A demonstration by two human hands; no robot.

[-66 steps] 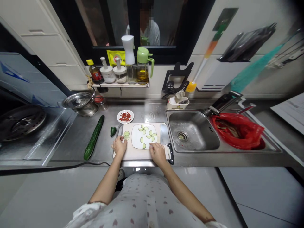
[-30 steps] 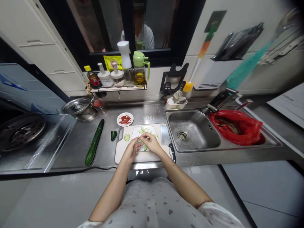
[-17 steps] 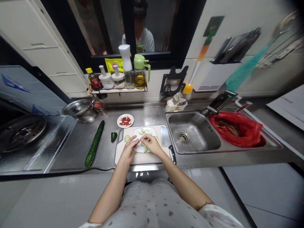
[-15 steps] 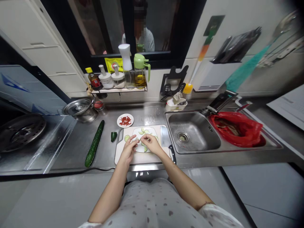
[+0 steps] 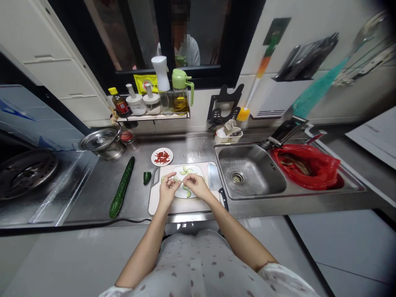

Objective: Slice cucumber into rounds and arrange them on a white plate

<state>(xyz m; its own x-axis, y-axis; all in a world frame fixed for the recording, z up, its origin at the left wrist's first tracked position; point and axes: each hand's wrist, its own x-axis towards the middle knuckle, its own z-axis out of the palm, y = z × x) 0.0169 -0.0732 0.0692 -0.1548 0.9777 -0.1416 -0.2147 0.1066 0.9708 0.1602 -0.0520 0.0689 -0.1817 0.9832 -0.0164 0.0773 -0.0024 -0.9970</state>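
Note:
Over a white plate [image 5: 194,194] of cucumber slices [image 5: 187,193], my two hands are close together. Between thumb and fingers my left hand [image 5: 167,190] holds what looks like a thin cucumber slice [image 5: 177,177]. My right hand [image 5: 196,185] is pinched at its side; anything in its fingertips is too small to make out. The plate rests on a pale cutting board [image 5: 182,208], and a kitchen knife [image 5: 213,176] lies along the board's right side. Left of the board are a cucumber end piece [image 5: 147,177] and a long cucumber [image 5: 123,189].
A small plate [image 5: 153,159] with chopped red bits stands behind the board. Right are the sink [image 5: 252,173] and a red plastic bag [image 5: 321,171]. A lidded steel pot [image 5: 108,146] is back left, beneath a shelf [image 5: 173,117] of bottles and jars.
My left hand has turned, its fingers curling upward around the slice, which now shows more. My right hand stays pinched near the same spot. The whole view has shifted slightly.

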